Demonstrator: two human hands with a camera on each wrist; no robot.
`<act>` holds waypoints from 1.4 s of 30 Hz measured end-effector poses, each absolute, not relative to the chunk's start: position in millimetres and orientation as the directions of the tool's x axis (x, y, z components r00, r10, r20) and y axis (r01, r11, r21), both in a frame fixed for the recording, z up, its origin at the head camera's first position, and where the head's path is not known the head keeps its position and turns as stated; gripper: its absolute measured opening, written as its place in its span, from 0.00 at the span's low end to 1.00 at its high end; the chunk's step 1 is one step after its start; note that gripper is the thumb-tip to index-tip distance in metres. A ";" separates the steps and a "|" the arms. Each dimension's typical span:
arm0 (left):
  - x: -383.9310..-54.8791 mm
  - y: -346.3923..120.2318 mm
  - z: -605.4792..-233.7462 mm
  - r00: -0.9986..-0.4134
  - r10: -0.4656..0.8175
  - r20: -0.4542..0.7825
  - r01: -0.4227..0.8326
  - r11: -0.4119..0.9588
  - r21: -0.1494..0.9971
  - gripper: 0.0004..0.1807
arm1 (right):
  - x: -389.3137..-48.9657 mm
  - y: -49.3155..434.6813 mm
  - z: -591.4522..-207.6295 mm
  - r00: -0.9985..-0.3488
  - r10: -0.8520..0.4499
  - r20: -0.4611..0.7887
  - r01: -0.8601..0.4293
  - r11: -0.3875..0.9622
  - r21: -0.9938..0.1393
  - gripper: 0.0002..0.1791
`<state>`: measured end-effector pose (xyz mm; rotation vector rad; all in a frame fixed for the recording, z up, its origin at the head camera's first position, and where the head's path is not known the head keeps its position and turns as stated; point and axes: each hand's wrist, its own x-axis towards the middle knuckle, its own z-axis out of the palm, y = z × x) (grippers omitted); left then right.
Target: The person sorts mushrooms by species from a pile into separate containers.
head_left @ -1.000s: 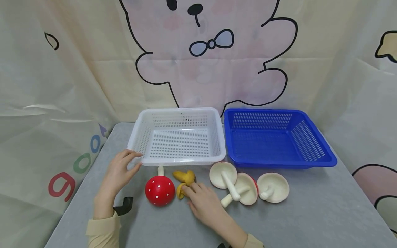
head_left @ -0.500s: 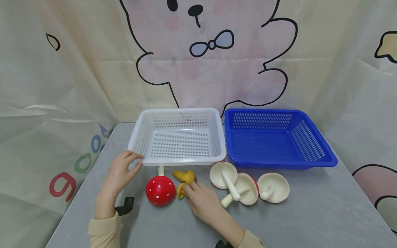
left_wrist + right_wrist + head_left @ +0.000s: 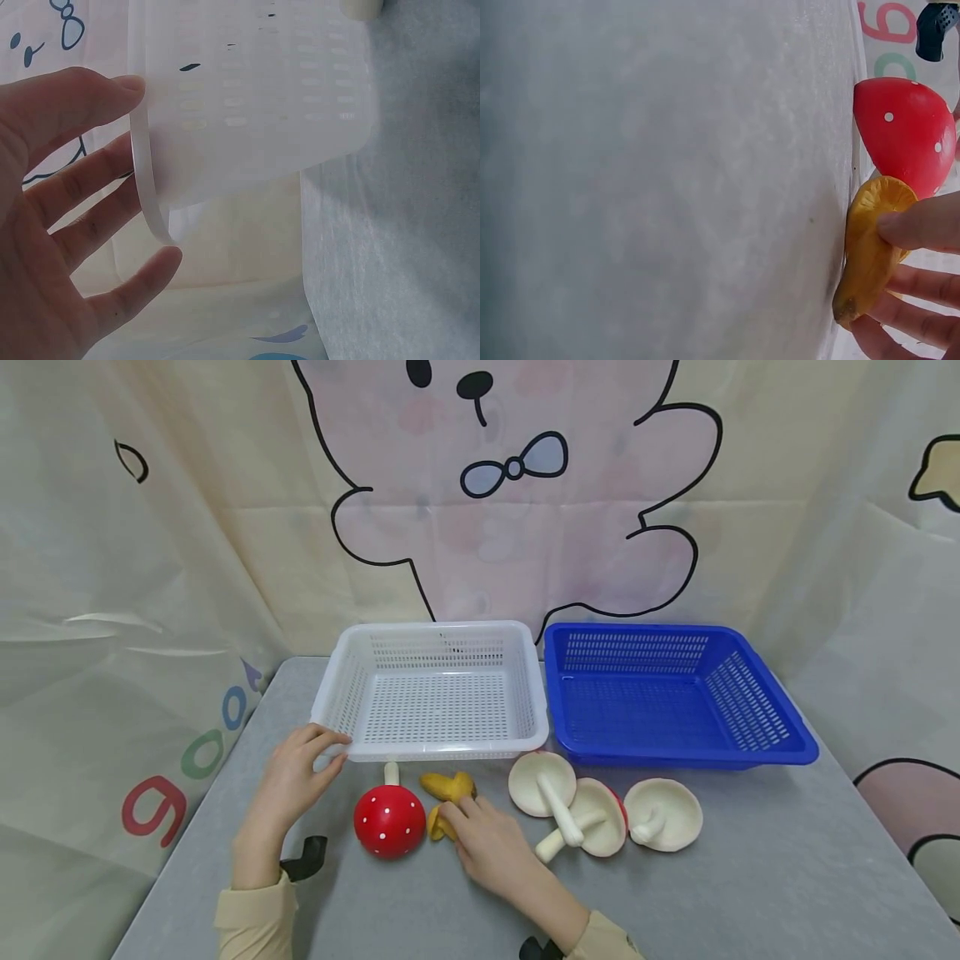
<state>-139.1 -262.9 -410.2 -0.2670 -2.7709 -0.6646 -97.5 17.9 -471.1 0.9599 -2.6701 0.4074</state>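
Observation:
At the front left corner of the white plastic basket (image 3: 442, 749), my left hand (image 3: 296, 777) holds the rim; in the left wrist view the thumb (image 3: 90, 97) lies on one side of it and fingers reach behind it. My right hand (image 3: 491, 843) pinches a yellow toy mushroom (image 3: 870, 262) low on the grey table, thumb on its near side and fingers on the other. Just beyond lies another yellow mushroom (image 3: 446, 787). A red mushroom with white dots (image 3: 389, 822) sits left of the right hand, stem pointing to the white basket.
A blue basket (image 3: 675, 758) stands right of the white one. In front of them lie pale mushrooms, gills up: one (image 3: 536, 777) leans across a second (image 3: 603, 831), and a third (image 3: 671, 814) lies to the right. A printed curtain (image 3: 510, 552) hangs behind the table (image 3: 750, 877).

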 end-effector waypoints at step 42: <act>-138.2 -261.9 -408.3 -0.937 0.122 0.328 0.260 0.871 0.417 0.14 | -88.6 29.0 -409.8 -0.746 -0.506 0.433 -0.631 0.745 -0.216 0.22</act>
